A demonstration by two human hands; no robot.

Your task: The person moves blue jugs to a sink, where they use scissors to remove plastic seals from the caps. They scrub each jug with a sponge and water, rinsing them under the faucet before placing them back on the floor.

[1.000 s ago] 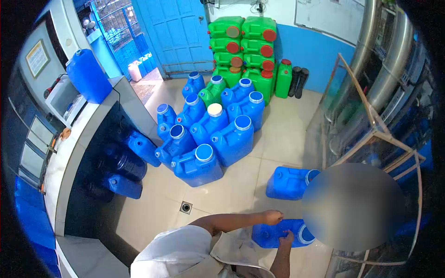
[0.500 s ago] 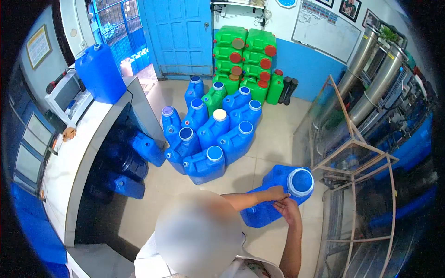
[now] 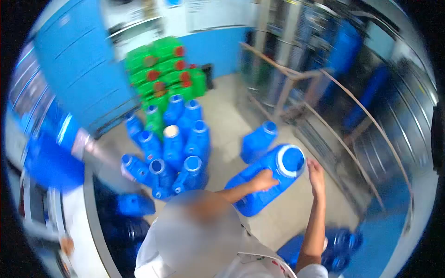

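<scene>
A large blue jug (image 3: 254, 203) stands in front of me, its round blue cap (image 3: 294, 160) ringed by a white band (image 3: 281, 167). My left hand (image 3: 263, 180) is closed at the handle just below the neck. On the other side of the cap, my right hand (image 3: 316, 176) is raised close to the white band, fingers bent together. Whether anything thin is between those fingers is too blurred to see. Behind this jug stands a smaller-looking blue jug (image 3: 256, 144).
Several blue jugs (image 3: 174, 150) stand grouped at the left, before stacked green jugs (image 3: 160, 69) with red caps. A wood-framed enclosure (image 3: 320, 74) runs along the right. Clear blue bottles (image 3: 340, 250) lie low beside my right arm. A white counter (image 3: 76, 213) edges the left.
My view has swung to the right. My right hand has left the front of the jug's neck and moved to the cap's right side; my left hand stays by the handle.
</scene>
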